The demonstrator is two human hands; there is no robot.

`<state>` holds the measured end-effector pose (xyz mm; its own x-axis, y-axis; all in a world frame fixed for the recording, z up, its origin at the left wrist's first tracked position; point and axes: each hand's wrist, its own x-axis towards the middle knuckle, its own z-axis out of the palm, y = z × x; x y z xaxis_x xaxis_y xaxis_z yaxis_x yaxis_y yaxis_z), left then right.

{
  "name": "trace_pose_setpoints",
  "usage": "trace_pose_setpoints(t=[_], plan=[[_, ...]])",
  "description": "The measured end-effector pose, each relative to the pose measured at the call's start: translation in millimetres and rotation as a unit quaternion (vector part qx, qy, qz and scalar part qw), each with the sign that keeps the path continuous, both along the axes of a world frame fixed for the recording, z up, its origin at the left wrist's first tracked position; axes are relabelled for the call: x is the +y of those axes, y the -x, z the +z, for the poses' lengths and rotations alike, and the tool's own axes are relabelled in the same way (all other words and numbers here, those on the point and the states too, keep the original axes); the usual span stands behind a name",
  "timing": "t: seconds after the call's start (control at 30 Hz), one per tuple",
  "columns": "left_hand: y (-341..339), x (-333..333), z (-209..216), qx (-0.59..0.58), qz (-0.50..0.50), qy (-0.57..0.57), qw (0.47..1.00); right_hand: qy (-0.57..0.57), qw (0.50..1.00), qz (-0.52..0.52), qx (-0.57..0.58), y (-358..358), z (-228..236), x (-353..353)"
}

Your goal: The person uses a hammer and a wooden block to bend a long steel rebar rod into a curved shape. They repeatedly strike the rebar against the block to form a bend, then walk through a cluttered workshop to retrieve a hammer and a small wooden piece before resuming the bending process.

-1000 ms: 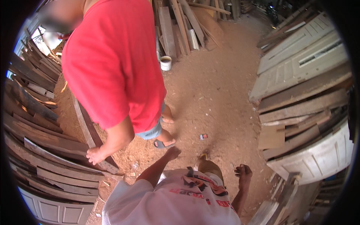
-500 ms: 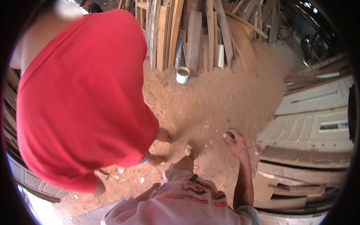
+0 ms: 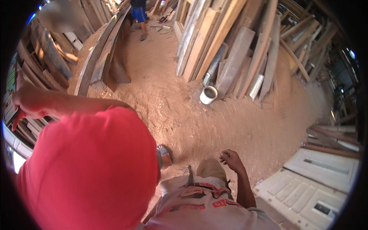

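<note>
Panelled door (image 3: pixel 306 191), white and lying flat on the ground at the lower right, is the loose thing nearest the person's right hand (image 3: pixel 232 159); the 2 are near but apart.

At the far left, a co-worker's hand (image 3: pixel 23 105) reaches out toward stacked timber. The co-worker's red shirt (image 3: pixel 88 172) fills the lower left because this person stands close in front of the camera. It covers the wearer's left hand, so that grip cannot be seen. Behind, long curved planks (image 3: pixel 99 57) lie on edge along the path, probably kept there out of the walkway. A third person in blue shorts (image 3: pixel 138 13) stands far off at the top.

In the middle, the co-worker's sandalled foot (image 3: pixel 165 155) rests on the sawdust floor (image 3: pixel 184 111). Further back, straight boards (image 3: pixel 230 38) lean upright against a stack, which likely saves ground space. A grey pipe (image 3: pixel 214 65) leans among them, and a white bucket (image 3: pixel 208 95) stands at their foot.

Right of centre, the right hand hangs above the floor just beside the wearer's bent knee (image 3: pixel 209 168). Its grip is released, fingers loosely curled around nothing.
</note>
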<state>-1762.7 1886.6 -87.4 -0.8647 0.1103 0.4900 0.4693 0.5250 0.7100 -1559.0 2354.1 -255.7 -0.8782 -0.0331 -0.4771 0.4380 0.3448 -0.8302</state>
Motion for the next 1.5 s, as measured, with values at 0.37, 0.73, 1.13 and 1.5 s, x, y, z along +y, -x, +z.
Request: trace_pose_setpoints(t=[0.37, 0.73, 1.13, 1.5], plan=[[125, -13, 57, 0.049, 0.158, -0.004, 0.986, -0.015, 0.985, 0.162, 0.063, 317, 16, 27], [37, 4, -366, -0.503, 0.351, -0.036, 0.789, 0.009, 0.920, 0.383, 0.080, 566, -3, -93], [236, -63, -434, -0.555, 0.273, -0.038, 0.785, -0.027, 0.984, 0.174, 0.024, 789, 18, -152], [643, -207, -351, -0.373, 0.327, -0.379, 0.782, -0.005, 0.992, 0.125, -0.025, 996, -41, -213]])
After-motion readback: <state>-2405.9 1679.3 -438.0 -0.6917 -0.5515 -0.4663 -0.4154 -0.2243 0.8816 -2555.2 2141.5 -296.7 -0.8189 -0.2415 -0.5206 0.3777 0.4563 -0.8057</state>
